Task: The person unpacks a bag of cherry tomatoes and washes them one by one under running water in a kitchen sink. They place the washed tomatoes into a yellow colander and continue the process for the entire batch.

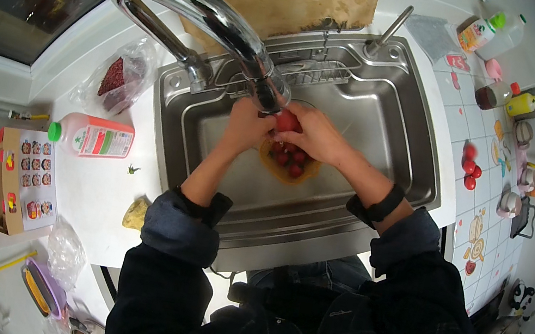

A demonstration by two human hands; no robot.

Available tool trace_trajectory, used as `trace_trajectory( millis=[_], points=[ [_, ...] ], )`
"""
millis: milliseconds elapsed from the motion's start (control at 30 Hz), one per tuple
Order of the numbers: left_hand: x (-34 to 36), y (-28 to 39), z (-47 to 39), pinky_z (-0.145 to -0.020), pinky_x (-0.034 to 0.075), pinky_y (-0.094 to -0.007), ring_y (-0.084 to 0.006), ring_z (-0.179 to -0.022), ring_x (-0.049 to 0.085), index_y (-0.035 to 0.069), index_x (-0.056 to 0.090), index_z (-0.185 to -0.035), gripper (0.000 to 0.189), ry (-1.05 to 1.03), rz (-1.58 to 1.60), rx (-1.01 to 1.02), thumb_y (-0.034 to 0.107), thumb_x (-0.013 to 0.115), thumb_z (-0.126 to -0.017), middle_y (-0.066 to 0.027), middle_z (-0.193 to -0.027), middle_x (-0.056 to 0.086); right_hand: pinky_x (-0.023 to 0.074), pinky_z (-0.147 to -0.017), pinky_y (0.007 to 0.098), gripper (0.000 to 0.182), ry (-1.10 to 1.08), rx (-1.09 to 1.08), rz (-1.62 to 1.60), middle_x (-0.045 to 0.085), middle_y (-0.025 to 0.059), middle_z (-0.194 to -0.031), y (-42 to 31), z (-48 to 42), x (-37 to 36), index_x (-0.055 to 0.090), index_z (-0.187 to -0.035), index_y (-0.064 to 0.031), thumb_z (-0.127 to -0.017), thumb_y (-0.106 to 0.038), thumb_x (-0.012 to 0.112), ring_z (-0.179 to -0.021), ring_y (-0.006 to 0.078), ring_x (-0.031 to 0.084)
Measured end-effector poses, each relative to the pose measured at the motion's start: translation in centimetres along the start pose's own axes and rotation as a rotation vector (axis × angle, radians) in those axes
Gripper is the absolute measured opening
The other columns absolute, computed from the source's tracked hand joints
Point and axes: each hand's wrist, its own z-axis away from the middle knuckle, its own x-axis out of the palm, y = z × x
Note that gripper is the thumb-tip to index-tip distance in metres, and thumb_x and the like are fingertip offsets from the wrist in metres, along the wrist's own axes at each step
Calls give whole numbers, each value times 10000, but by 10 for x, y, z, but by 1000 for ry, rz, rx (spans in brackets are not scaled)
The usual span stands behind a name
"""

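Under the chrome faucet (273, 99), my right hand (317, 134) grips a red tomato (287, 121). My left hand (247, 123) is against the tomato's left side, its fingers curled and partly hidden behind the faucet head. Just below both hands, a yellow basket (289, 179) sits in the stainless steel sink (222, 180). Several small red tomatoes (295, 171) lie in the basket. Whether water is running is hard to tell.
Left of the sink are a pink liquid bottle (100, 138), a plastic bag (124, 80) with dark red contents, a yellow sponge (135, 213) and a cardboard box (18, 182). Several red tomatoes (469, 182) lie on the right counter. A wire rack (332, 74) hangs at the sink's back.
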Motion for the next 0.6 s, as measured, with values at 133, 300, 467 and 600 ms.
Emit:
trace_trajectory(
  millis=[133,300,467,600],
  points=[
    [-3,10,1,-625,495,-261,-137,-765,592,3,551,-914,198,-58,265,-88,14,620,-729,-67,-803,586,461,-628,286,431,-3,149,-473,595,98,-852,14,5,-1,509,-1119,-34,-749,-171,684,-725,217,577],
    [-15,-76,-7,-688,484,-285,-154,-801,600,12,625,-936,217,245,-738,453,89,647,-734,-109,-877,622,411,-491,206,303,-21,493,-1089,580,48,-793,0,1,10,520,-1038,-53,-793,-166,658,-628,99,550],
    [-7,-21,0,-623,477,-320,-247,-666,629,3,662,-805,156,159,-299,-200,133,657,-719,-148,-766,653,358,-400,236,271,-172,684,-1221,517,45,-653,4,-8,16,502,-820,-58,-812,-314,592,-475,144,490],
    [-7,-31,8,-585,460,-321,-248,-616,614,0,652,-703,127,216,-314,-100,121,682,-681,-128,-639,626,351,-401,233,195,-131,594,-1369,513,33,-676,8,-16,30,512,-864,-83,-812,-255,587,-492,147,493]
  ],
)
